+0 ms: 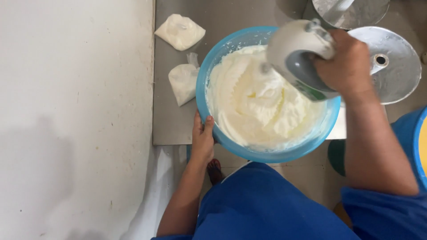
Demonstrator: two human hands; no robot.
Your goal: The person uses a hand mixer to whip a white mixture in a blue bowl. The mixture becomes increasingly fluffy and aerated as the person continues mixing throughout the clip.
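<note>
A blue plastic bowl (209, 71) full of thick white whipped cream (258, 102) sits at the near edge of a steel table (171, 120). My left hand (202, 140) grips the bowl's near left side from outside. My right hand (344, 62) holds a white and grey electric hand mixer (296, 53) over the bowl. The mixer's beaters are down in the cream and mostly hidden.
Two small clear bags of white stuff (180, 31) (183, 82) lie on the table left of the bowl. Round metal pans (393, 66) (351, 11) stand at the back right. A white wall (75, 120) runs along the left. Another blue container's edge (418, 142) shows at the right.
</note>
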